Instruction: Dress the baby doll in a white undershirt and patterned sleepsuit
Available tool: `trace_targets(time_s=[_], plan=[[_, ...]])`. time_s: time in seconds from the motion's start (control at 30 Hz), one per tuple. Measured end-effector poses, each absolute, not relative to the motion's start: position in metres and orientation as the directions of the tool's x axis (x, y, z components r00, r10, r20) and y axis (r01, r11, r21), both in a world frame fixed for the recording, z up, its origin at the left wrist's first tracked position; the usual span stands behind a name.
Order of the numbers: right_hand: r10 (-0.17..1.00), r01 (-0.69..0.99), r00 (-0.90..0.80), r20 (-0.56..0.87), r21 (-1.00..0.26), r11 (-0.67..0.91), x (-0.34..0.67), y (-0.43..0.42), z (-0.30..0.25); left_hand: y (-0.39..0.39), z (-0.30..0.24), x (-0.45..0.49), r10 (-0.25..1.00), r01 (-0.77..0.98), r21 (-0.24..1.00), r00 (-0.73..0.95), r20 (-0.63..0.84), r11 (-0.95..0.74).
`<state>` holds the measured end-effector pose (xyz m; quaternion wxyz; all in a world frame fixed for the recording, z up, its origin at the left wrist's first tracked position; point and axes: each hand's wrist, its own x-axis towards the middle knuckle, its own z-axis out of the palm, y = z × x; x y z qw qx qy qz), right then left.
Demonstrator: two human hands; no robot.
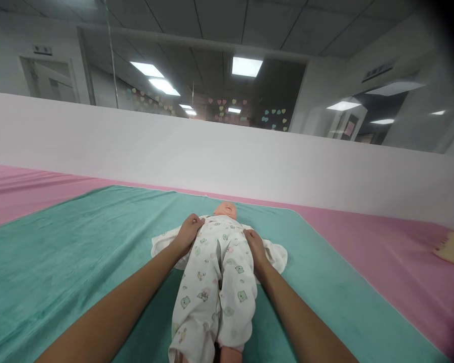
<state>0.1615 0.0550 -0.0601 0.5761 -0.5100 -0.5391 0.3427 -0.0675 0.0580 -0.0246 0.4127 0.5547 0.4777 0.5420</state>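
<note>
A baby doll lies on its back, head away from me and feet close to me. It wears white trousers printed with small animals, and a loose white top spreads out on both sides. My left hand is closed at the left side of the trousers' waist, fingers curled on the cloth. At the right side of the waist my right hand is closed on the cloth too, its fingertips partly hidden. The doll's bare lower leg shows below one trouser leg.
Under the doll is a teal cloth, laid over a pink covering. A low white wall runs along the back, with glass panels above it. A yellowish object lies at the far right edge.
</note>
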Motion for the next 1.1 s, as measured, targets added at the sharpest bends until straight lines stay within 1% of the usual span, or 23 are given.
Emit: trace_targets(time_s=[0.07, 0.1, 0.17, 0.23, 0.3, 0.37, 0.47, 0.53, 0.57, 0.63, 0.7, 0.77, 0.83, 0.9, 0.93, 1.0, 1.1], plan=[[0.955, 0.064, 0.139, 0.263, -0.964, 0.257, 0.161, 0.052, -0.06, 0.056, -0.023, -0.066, 0.977, 0.115, 0.97, -0.002, 0.215, -0.214], [0.958, 0.047, 0.116, 0.262, -0.965, 0.258, 0.16, 0.051, -0.06, 0.054, -0.022, -0.066, 0.971, 0.154, 0.959, 0.017, 0.237, -0.237], [0.96, 0.058, 0.096, 0.264, -0.964, 0.259, 0.158, 0.051, -0.059, 0.052, -0.019, -0.064, 0.947, 0.227, 0.92, 0.063, 0.315, -0.321], [0.956, 0.096, 0.095, 0.277, -0.959, 0.268, 0.155, 0.051, -0.058, 0.051, -0.016, -0.062, 0.918, 0.25, 0.883, 0.106, 0.381, -0.396], [0.95, 0.124, 0.111, 0.292, -0.953, 0.278, 0.152, 0.051, -0.057, 0.05, -0.013, -0.06, 0.915, 0.227, 0.887, 0.129, 0.382, -0.402], [0.946, 0.134, 0.143, 0.292, -0.952, 0.274, 0.148, 0.05, -0.056, 0.049, -0.011, -0.06, 0.939, 0.143, 0.931, 0.126, 0.321, -0.337], [0.935, 0.136, 0.225, 0.274, -0.959, 0.249, 0.145, 0.048, -0.055, 0.049, -0.007, -0.062, 0.973, -0.133, 0.981, 0.164, 0.161, -0.14], [0.926, 0.144, 0.271, 0.264, -0.962, 0.232, 0.144, 0.046, -0.054, 0.049, -0.004, -0.063, 0.974, -0.312, 0.95, 0.221, 0.046, 0.026], [0.922, 0.151, 0.289, 0.258, -0.963, 0.223, 0.144, 0.045, -0.054, 0.049, -0.003, -0.064, 0.97, -0.37, 0.925, 0.243, 0.003, 0.089], [0.922, 0.166, 0.3, 0.244, -0.965, 0.201, 0.146, 0.045, -0.053, 0.049, -0.001, -0.065, 0.967, -0.43, 0.89, 0.251, -0.042, 0.151], [0.932, 0.174, 0.289, 0.217, -0.97, 0.171, 0.149, 0.047, -0.053, 0.047, 0.001, -0.063, 0.97, -0.448, 0.88, 0.236, -0.056, 0.159], [0.946, 0.178, 0.27, 0.18, -0.975, 0.135, 0.152, 0.05, -0.052, 0.044, 0.001, -0.059, 0.981, -0.394, 0.911, 0.188, -0.05, 0.122], [0.955, 0.193, 0.254, 0.152, -0.976, 0.104, 0.154, 0.053, -0.053, 0.041, 0.001, -0.054, 0.995, -0.254, 0.967, 0.095, -0.015, 0.038], [0.956, 0.215, 0.254, 0.147, -0.972, 0.092, 0.154, 0.055, -0.054, 0.04, 0.001, -0.051, 0.999, -0.114, 0.993, 0.0, 0.033, -0.033], [0.953, 0.235, 0.256, 0.16, -0.967, 0.099, 0.154, 0.055, -0.054, 0.04, 0.0, -0.051, 0.998, -0.057, 0.997, -0.031, 0.053, -0.055], [0.946, 0.281, 0.234, 0.224, -0.947, 0.155, 0.154, 0.052, -0.056, 0.042, -0.002, -0.054, 0.995, 0.095, 0.991, -0.036, 0.093, -0.09], [0.93, 0.352, 0.138, 0.34, -0.895, 0.275, 0.158, 0.046, -0.057, 0.045, -0.006, -0.067, 0.989, 0.342, 0.928, 0.035, 0.142, -0.146]])
